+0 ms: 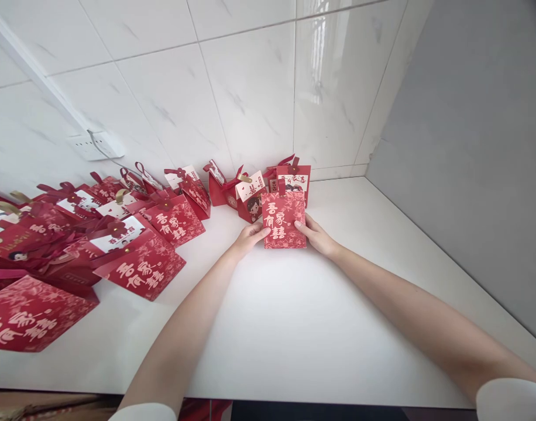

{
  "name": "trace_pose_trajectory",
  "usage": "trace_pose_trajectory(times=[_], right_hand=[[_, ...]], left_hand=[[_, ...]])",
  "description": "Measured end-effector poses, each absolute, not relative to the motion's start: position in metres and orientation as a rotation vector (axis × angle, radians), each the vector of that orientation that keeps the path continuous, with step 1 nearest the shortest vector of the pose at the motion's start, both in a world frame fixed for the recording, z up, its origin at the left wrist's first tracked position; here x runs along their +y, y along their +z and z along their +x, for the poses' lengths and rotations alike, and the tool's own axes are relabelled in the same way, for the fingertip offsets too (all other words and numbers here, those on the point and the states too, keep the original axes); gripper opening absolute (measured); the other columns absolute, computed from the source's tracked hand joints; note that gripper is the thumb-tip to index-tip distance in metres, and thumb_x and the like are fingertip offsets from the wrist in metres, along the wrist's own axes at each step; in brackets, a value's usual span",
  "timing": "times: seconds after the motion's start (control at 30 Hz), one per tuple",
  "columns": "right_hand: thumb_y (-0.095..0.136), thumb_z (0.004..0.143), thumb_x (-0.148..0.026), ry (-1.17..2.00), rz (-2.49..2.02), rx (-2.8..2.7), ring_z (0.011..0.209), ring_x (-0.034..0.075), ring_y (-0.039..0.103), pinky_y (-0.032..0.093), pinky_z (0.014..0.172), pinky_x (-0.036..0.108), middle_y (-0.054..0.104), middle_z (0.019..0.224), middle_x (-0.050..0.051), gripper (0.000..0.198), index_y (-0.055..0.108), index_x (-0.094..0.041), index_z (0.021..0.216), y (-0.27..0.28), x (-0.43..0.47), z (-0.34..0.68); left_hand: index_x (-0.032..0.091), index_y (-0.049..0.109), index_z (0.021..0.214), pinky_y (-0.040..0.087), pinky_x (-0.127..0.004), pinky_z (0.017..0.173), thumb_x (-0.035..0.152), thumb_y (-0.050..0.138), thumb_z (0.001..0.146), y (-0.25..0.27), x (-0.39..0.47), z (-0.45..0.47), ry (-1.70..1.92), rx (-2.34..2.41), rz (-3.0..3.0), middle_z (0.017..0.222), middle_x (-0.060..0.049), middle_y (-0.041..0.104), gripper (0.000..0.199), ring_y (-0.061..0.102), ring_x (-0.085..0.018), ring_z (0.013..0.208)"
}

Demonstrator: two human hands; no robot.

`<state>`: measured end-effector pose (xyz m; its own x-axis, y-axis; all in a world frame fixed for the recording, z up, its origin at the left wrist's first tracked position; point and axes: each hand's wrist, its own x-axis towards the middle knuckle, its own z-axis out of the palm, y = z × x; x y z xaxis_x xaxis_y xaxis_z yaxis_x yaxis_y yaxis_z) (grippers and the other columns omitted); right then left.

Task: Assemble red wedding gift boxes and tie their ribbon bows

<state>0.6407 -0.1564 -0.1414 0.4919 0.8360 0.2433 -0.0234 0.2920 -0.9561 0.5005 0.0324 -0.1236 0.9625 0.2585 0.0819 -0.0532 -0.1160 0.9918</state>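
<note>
Over white table (294,327), grasping red gift box (285,225) at opposite side edges with fingers of left hand (249,235) and right hand (317,235), equally near, with long axis running upward.

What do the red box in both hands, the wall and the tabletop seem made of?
Red box: probably thin printed card, given its crisp flat edges. Wall: likely glazed tile, glossy, with joints and reflections. Tabletop: smooth white, perhaps laminate or painted board.
</note>
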Motion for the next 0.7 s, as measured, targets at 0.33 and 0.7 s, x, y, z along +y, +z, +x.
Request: trace_pose_trajectory(times=[0.33, 0.7], right_hand=[[0.065, 0.084, -0.054, 0.735, -1.097, -0.904, 0.125, 0.027, 0.053, 0.042, 0.109, 0.044, 0.056, 0.138, 0.003, 0.051, 0.054, -0.027, 0.126, -0.143, -0.154, 0.65], [0.076, 0.077, -0.038, 0.985, -1.08, -1.1, 0.125, 0.026, 0.054, 0.036, 0.113, 0.048, 0.055, 0.14, 0.004, 0.062, 0.052, -0.027, 0.134, -0.126, -0.171, 0.662]], left_hand=[[0.014, 0.074, 0.09, 0.04, -0.04, 0.104, 0.049, 0.072, 0.075, -0.123, 0.03, 0.501, 0.259, 0.168, 1.644, 0.113, -0.009, 0.071, 0.038, 0.061, -0.027, 0.11], [0.015, 0.075, 0.095, 0.04, -0.042, 0.106, 0.048, 0.072, 0.075, -0.123, 0.032, 0.502, 0.256, 0.173, 1.637, 0.117, -0.008, 0.07, 0.038, 0.061, -0.028, 0.112]])
